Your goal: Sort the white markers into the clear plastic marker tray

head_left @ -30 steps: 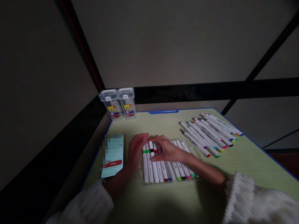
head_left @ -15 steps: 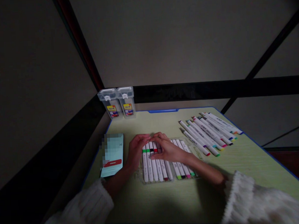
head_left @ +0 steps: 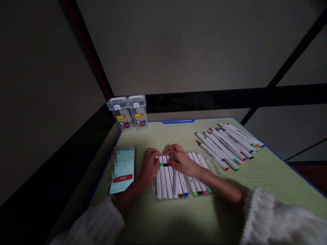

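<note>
Two rows of white markers lie side by side in a clear plastic tray. My left hand is at the tray's left side, its fingers closed over the upper end of the leftmost marker. Closed around the upper part of a tilted white marker, my right hand rests over the left row. The tilted marker lies across its neighbours, and its top is hidden by the fingers. Green, black and red bands show on the markers between the hands.
Several loose white markers with coloured ends lie on the table at the right. A phone with a lit screen lies at the left. Two clear lidded boxes stand at the back left corner, against the wall.
My hands have drawn slightly apart at the fingertips. A marker in my right hand now lies tilted over the left row, and a blue-ended marker shows at that row's right end.
</note>
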`<state>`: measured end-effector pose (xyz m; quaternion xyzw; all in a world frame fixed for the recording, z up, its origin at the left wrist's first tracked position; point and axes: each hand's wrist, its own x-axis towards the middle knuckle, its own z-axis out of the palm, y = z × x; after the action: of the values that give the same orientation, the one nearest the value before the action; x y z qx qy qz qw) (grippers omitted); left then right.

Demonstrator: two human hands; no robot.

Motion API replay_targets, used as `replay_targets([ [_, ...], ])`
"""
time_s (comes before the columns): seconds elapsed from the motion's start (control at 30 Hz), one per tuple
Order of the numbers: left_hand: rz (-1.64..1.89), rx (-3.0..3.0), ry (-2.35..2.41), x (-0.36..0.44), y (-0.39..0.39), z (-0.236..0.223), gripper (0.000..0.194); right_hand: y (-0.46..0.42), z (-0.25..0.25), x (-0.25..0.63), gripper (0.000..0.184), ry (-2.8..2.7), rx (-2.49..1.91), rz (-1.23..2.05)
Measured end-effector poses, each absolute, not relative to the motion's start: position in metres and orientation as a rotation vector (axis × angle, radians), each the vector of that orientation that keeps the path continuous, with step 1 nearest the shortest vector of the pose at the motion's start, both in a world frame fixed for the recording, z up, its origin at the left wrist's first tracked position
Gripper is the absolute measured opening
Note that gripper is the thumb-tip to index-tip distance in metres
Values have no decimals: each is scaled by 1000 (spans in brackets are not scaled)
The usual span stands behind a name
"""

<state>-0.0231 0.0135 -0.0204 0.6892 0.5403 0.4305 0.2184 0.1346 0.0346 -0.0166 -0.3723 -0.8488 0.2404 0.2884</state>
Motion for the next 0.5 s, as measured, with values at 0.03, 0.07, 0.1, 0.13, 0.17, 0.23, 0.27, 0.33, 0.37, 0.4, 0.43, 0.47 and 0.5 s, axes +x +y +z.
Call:
replay_targets([
  [0.03,1178,1930,1502,-23,13,-21,31,36,-18,135,29,-2255,-994,657],
  [0.07,1165,1951,1505,-23,13,-21,31,37,-19,135,29,-2245,-993,673],
  [0.1,1152,1969,1507,-22,12,-21,30,37,-20,135,29,-2236,-992,688],
  [0.13,1140,1987,1508,-23,12,-21,29,38,-20,135,29,-2228,-992,699],
  [0.17,1129,2002,1507,-23,12,-21,29,38,-21,135,29,-2223,-991,709],
  [0.23,1112,2028,1502,-23,11,-21,29,39,-20,136,29,-2222,-989,727],
  [0.27,1107,2037,1500,-23,11,-21,29,39,-20,136,29,-2220,-989,735],
  [0.33,1104,2048,1496,-24,12,-21,29,39,-20,136,28,-2216,-986,747],
  [0.37,1105,2051,1494,-24,12,-21,29,40,-20,136,27,-2212,-984,752],
  [0.4,1108,2053,1491,-24,12,-20,28,41,-21,136,27,-2203,-983,755],
  [0.43,1111,2054,1486,-23,11,-20,28,41,-21,136,27,-2194,-980,760],
  [0.47,1115,2054,1481,-23,11,-20,27,42,-22,136,27,-2183,-975,768],
  [0.5,1120,2052,1475,-23,11,-20,26,42,-22,136,27,-2168,-969,778],
])
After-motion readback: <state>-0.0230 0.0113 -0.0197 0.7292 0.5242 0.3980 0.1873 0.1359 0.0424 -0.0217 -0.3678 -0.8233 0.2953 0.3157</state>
